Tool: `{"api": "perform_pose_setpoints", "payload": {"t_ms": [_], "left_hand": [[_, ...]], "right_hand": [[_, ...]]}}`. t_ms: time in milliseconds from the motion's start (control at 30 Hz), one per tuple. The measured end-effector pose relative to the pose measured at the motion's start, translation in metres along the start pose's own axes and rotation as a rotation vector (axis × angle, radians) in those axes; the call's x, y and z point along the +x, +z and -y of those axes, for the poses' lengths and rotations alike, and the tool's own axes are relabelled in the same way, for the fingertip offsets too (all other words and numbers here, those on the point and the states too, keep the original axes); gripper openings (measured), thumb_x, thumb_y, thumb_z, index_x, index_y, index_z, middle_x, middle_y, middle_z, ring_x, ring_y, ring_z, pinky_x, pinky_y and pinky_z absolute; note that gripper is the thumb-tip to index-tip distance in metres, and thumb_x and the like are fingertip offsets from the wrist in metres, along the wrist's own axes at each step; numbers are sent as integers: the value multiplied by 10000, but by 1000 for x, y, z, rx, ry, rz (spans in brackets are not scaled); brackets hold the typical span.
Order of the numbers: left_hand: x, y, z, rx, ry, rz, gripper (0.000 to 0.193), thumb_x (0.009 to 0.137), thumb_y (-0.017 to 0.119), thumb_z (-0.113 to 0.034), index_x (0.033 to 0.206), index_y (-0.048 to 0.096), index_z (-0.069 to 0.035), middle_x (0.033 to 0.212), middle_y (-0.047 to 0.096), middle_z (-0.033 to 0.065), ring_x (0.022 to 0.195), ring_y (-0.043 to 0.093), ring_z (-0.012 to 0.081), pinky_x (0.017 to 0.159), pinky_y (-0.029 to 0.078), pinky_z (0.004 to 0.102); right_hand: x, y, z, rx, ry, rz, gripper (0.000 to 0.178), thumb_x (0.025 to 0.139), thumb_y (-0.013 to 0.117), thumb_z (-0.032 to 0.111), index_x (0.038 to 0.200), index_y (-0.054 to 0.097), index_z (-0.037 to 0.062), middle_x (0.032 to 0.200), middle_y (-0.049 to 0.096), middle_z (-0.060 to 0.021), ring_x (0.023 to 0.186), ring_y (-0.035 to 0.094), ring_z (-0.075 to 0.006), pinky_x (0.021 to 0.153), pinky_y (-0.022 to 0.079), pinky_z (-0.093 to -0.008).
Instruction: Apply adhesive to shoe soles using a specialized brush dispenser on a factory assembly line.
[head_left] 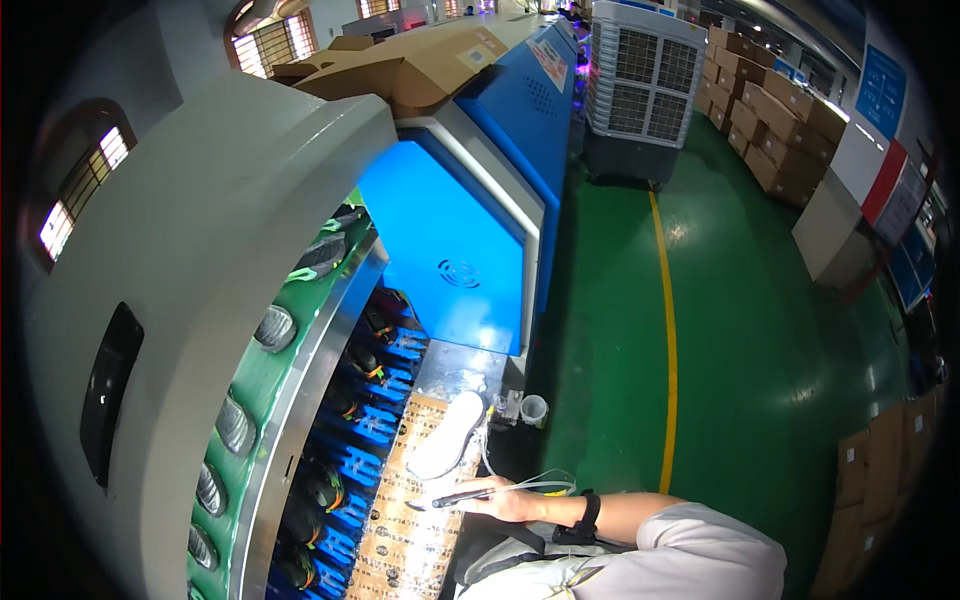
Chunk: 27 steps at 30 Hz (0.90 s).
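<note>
My right hand [503, 500] comes in from the lower right and is closed round a slim black pen-shaped tool [463, 497], which points left over the cardboard-covered ledge [395, 540]. Just beyond the tool lies a bright white piece shaped like a shoe sole [447, 437]; glare washes out its detail. A thin pale cord [550, 478] loops by my wrist, and I cannot tell whether it joins the tool. A dark strap [583, 520] goes round the wrist. My left hand does not show.
Shoe uppers [328, 487] sit on blue holders left of the ledge. Soles [236, 428] lie on a green conveyor [262, 378]. A blue machine housing [450, 250] stands ahead; a white cup [533, 408] is at its corner. Rightward are a cooler [645, 80] and stacked cartons [790, 125].
</note>
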<state>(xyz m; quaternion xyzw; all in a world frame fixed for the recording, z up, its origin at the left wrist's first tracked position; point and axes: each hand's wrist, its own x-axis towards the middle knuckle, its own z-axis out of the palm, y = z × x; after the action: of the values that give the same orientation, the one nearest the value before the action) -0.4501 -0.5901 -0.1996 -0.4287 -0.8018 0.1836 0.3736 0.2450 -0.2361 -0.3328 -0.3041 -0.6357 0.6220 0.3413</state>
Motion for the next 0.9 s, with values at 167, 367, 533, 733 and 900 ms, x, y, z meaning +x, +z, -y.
{"api": "perform_pose_setpoints", "payload": {"t_ms": [167, 367, 533, 733, 900], "left_hand": [[-5, -5, 3, -2, 6, 2, 326, 923, 675, -384, 944, 742, -65, 876, 713, 166, 762, 689, 336, 680, 551, 460], [-5, -8, 4, -4, 26, 3, 325, 936, 662, -373, 949, 752, -61, 881, 723, 175, 753, 696, 334, 671, 554, 453], [0, -11, 5, 5, 77, 7, 326, 946, 651, -364, 953, 759, -57, 885, 730, 182, 746, 702, 333, 664, 557, 448], [17, -13, 2, 24, 176, -28, 329, 958, 637, -354, 958, 768, -53, 889, 740, 191, 737, 709, 332, 655, 561, 440], [32, -19, 1, 74, 297, -117, 332, 969, 626, -345, 962, 776, -49, 893, 748, 199, 730, 714, 330, 648, 564, 435]], "right_hand": [[7, 5, 16, -30, 3, 26, 366, 1010, 641, 93, 1366, 638, 10, 1366, 669, -145, 1256, 621, -212, 1101, 466, -339], [11, 14, 5, -43, -38, -3, 369, 1011, 651, 114, 1368, 648, 24, 1359, 684, -142, 1248, 635, -213, 1079, 481, -342], [11, 25, 18, -41, -52, 0, 383, 973, 648, 85, 1349, 650, 15, 1363, 665, -189, 1275, 627, -288, 1115, 453, -384], [6, 26, 20, 73, 90, 13, 366, 1009, 642, 125, 1357, 643, 13, 1349, 675, -174, 1257, 626, -219, 1076, 484, -353], [-2, 38, -5, 35, -9, -15, 364, 1001, 664, 117, 1347, 646, 9, 1283, 709, -152, 1164, 671, -203, 1023, 514, -337]]}}
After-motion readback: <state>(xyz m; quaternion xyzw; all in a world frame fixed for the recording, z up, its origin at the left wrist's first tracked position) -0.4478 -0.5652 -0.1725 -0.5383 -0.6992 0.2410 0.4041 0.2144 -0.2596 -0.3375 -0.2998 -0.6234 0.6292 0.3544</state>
